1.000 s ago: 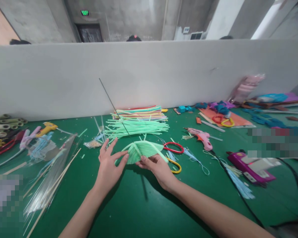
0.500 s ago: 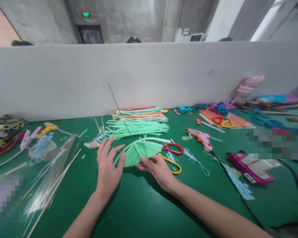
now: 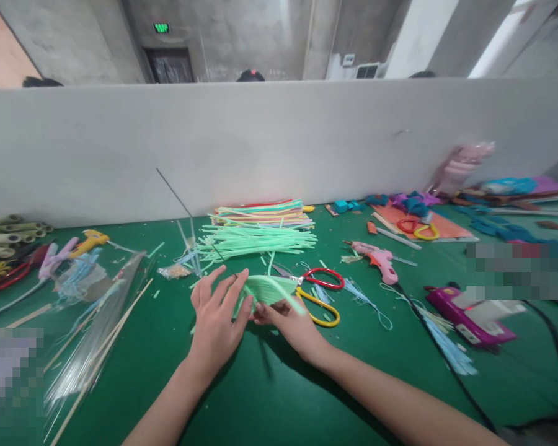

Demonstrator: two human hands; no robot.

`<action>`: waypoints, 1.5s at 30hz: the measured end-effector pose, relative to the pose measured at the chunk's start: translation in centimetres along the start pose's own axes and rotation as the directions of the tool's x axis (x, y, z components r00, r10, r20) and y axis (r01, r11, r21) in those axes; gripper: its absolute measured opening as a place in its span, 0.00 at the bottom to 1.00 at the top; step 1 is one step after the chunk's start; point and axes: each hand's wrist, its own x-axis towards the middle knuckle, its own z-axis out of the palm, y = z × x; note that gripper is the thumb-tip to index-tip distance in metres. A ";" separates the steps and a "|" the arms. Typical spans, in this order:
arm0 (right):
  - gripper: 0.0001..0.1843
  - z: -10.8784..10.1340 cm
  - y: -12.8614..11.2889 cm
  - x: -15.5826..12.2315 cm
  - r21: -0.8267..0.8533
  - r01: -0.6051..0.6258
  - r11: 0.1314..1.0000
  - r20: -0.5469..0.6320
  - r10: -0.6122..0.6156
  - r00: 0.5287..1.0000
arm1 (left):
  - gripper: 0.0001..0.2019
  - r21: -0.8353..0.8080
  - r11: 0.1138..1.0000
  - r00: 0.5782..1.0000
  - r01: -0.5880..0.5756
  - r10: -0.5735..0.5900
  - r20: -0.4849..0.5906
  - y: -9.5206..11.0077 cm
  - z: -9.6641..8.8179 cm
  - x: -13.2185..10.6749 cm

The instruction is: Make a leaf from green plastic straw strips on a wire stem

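Note:
A light-green leaf shape made of fuzzy pipe cleaners (image 3: 272,288) is held up over the table, turned partly edge-on and curved. A thin dark wire (image 3: 174,191) runs from it up to the left. My right hand (image 3: 288,322) pinches the leaf's lower end between thumb and fingers. At its left side is my left hand (image 3: 221,310), fingers curled round the edge with the thumb in front; the fingertips are partly hidden. Just behind lie scissors with one red and one yellow handle (image 3: 324,279), their blades partly covered by the leaf.
Green pipe cleaners (image 3: 260,240) lie piled behind my hands, with a multicoloured bundle (image 3: 260,212) beyond. A pink glue gun (image 3: 379,259) and purple power strip (image 3: 469,316) with a cable are at right. Clear film and sticks (image 3: 106,341) lie left. A grey partition (image 3: 279,142) closes the back.
The leaf has turned from facing me to a steeper, edge-on tilt, and its wire has swung left and down. My left hand has moved right and curled in on the leaf.

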 end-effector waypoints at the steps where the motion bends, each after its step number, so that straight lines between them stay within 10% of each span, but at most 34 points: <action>1: 0.22 0.0 0.1 0.0 -0.009 0.009 1.000 0.011 -0.009 1.000 | 0.23 -0.002 1.000 1.000 -0.003 0.003 0.001 0.1 0.0 0.0; 14: 0.22 0.1 0.5 -0.3 -0.009 0.037 0.999 0.102 -0.036 0.994 | 0.16 -0.183 0.982 0.999 0.036 -0.037 -0.004 -0.5 0.2 0.1; 23: 0.18 0.2 -0.4 -0.8 -0.147 0.094 0.985 0.194 -0.064 0.979 | 0.14 -0.416 0.817 0.917 0.399 -0.350 0.191 -0.6 -1.1 0.8; 37: 0.15 -2.3 -2.6 0.4 -0.274 0.188 0.943 -0.173 -0.241 0.955 | 0.13 -0.360 0.865 0.921 0.350 -0.247 0.302 -1.5 -0.3 0.5; 45: 0.11 -2.9 -3.1 0.3 -0.460 0.273 0.845 -0.139 -0.372 0.918 | 0.13 -0.513 0.573 0.768 0.639 -0.506 0.392 -2.2 -0.3 0.9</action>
